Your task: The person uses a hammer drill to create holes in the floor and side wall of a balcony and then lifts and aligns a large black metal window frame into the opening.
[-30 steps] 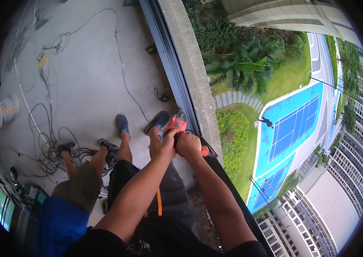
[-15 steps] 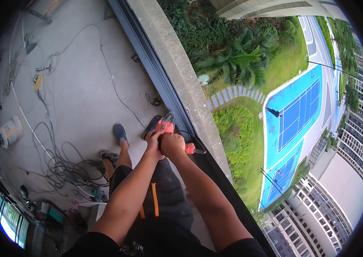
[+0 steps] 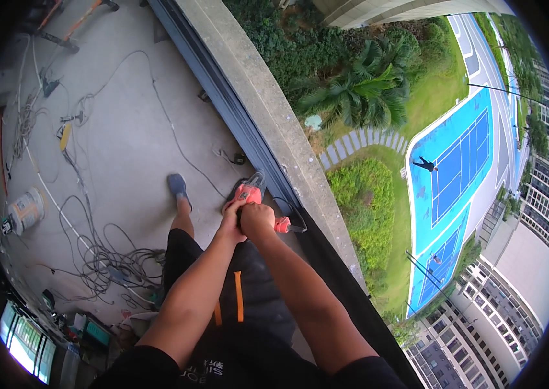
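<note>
Both my hands are wrapped round a red corded power tool [image 3: 246,194] that looks like an angle grinder. Its dark head points away from me, down beside the grey metal window track [image 3: 234,84]. My left hand [image 3: 230,224] closes on the body, and just to its right my right hand [image 3: 257,220] grips further back. The red rear end and its cord stick out past my right hand. My fingers hide the middle of the tool. Whether the head touches the floor or the track, I cannot tell.
A concrete ledge [image 3: 264,84] runs outside the track, with a drop to gardens and blue courts [image 3: 459,165]. Tangled cables [image 3: 109,262] lie on the floor at left, near a white bucket [image 3: 26,211]. My slippered foot [image 3: 177,185] stands left of the tool.
The view has shifted slightly, so floor and courts sit a little differently. One of my two feet has gone out of sight. My grip on the tool is the same.
</note>
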Available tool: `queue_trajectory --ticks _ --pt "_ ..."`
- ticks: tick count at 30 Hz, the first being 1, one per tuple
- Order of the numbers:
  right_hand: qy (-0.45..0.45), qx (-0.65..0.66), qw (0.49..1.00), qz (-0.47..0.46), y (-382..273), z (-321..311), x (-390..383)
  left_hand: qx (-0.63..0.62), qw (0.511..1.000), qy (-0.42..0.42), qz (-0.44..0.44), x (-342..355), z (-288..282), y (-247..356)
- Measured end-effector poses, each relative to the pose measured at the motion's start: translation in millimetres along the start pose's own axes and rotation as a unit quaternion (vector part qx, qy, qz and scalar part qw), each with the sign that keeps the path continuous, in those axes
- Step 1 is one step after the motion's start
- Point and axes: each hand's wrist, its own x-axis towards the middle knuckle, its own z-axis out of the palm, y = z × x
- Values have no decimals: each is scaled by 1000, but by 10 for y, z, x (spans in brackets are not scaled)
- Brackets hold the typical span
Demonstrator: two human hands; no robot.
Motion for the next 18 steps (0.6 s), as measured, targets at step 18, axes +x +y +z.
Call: queue_trajectory --ticks 18 --pt "59 -11 996 66 -586 50 -557 -10 1000 8 5 -476 -384 60"
